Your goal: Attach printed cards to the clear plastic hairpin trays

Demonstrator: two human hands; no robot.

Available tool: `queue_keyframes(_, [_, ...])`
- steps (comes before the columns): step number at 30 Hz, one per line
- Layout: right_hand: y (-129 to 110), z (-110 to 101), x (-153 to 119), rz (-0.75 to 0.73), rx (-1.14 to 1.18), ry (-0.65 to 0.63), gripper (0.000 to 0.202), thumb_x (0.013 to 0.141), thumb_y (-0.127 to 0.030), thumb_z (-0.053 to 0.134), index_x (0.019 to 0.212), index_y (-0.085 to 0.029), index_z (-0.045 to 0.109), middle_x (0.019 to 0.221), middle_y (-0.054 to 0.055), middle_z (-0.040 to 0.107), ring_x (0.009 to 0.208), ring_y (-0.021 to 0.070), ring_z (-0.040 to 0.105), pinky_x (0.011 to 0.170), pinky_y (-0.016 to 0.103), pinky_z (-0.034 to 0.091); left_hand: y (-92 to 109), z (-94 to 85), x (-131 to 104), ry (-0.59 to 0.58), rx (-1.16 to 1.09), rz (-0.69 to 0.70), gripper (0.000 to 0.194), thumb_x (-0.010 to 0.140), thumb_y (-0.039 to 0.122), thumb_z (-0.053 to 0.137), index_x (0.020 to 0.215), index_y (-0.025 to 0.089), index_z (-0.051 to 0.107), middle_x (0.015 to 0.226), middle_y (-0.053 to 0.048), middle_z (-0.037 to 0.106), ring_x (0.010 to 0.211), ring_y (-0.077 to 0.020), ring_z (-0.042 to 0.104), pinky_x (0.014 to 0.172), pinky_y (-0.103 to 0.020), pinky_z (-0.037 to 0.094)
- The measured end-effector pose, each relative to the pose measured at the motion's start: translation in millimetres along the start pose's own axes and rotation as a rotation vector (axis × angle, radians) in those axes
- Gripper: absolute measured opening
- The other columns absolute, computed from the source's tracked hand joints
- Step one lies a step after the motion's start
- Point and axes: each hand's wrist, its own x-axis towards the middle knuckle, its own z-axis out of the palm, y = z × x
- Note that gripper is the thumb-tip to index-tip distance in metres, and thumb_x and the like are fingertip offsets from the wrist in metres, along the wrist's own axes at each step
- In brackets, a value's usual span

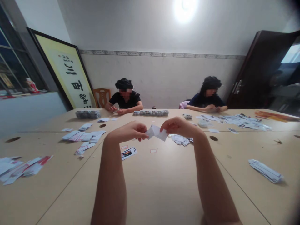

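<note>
A small white folded paper is held up between both hands, above the middle of the table. My left hand pinches its left end between thumb and fingers. The right end is gripped by the fingertips of my right hand. The paper has a crease, and its two parts spread at an angle. Below my left hand lie a few cards with a dark picture. A small red-edged slip lies on the tabletop. Behind my right wrist is a loose pile of white cards.
White paper strips lie left, with more at the far left. A strip stack is at right. Scattered papers lie far right. Bundled stacks stand at back. Two people sit opposite.
</note>
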Motion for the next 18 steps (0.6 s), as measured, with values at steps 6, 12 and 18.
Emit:
queue_keyframes(6, [-9.6,6.1,-0.7,0.097,0.148,-0.004,0.038,0.083,-0.036,0.074,0.112,-0.026,0.052,0.088,0.001,0.072,0.077,0.0173,0.071,0.065,0.029,0.054,6.2,2.0,1.4,0.064,-0.041,0.069,0.027,0.083,0.043,0.068,0.074,0.018,0.062,0.068,0.001,0.059,0.064,-0.0137,0.051,0.058,-0.027,0.034])
queue_keyframes(12, [-15.0,30.6,20.5,0.097,0.256,0.178,0.062,0.073,-0.027,0.082,0.123,-0.027,0.045,0.086,-0.002,0.066,0.066,0.0141,0.067,0.057,0.027,0.05,3.6,4.7,8.8,0.141,-0.09,0.156,0.029,0.085,0.042,0.067,0.071,0.018,0.057,0.07,0.001,0.058,0.067,-0.0139,0.055,0.061,-0.027,0.04])
queue_keyframes(18, [-13.0,36.8,28.2,0.016,0.33,0.232,0.056,0.074,-0.016,0.074,0.122,-0.026,0.046,0.074,-0.004,0.067,0.06,0.0136,0.063,0.055,0.027,0.047,-4.4,6.3,10.0,0.258,-0.215,0.174,0.049,0.084,0.046,0.072,0.121,0.022,0.052,0.076,0.002,0.063,0.071,-0.0171,0.062,0.062,-0.027,0.046])
